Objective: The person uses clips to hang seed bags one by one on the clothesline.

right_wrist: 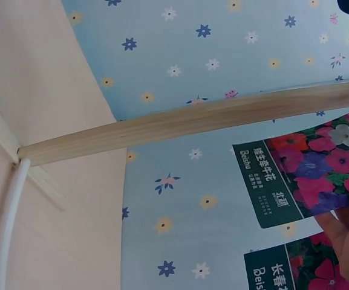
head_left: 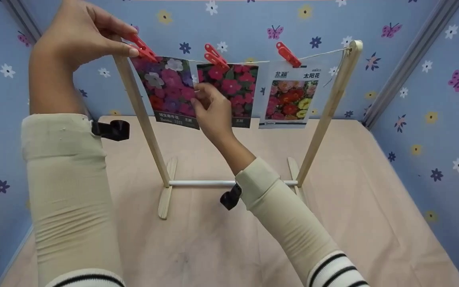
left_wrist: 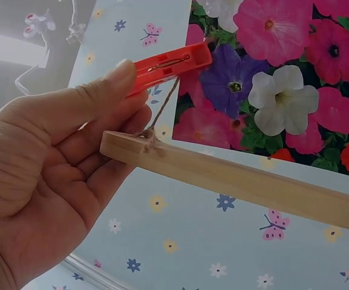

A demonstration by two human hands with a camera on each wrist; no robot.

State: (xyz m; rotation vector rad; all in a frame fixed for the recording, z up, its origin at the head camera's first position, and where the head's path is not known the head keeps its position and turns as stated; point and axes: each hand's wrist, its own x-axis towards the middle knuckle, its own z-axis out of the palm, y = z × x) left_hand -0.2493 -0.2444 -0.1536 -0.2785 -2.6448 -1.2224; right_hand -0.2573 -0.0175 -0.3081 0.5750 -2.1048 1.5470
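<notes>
My left hand (head_left: 80, 38) pinches a red clothespin (left_wrist: 171, 66) between thumb and fingers at the string's left end. The clothespin's tip sits on the top edge of a flower seed packet (head_left: 169, 89) with pink, purple and white blooms. With my right hand (head_left: 214, 111) I pinch that packet's right edge between thumb and fingers. Behind the right hand hangs a second seed packet (head_left: 245, 91) with pink flowers, under a red clothespin (head_left: 216, 56). A third, white-bordered seed packet (head_left: 289, 99) hangs at the right from another red clothespin (head_left: 288, 54).
A wooden stand has a left post (head_left: 142, 115), a right post (head_left: 329, 111) and a white crossbar (head_left: 201, 183). Thin string (head_left: 325, 53) runs between the post tops. Pink cloth (head_left: 213, 239) lies underneath, with flowered blue panels (head_left: 424, 131) around.
</notes>
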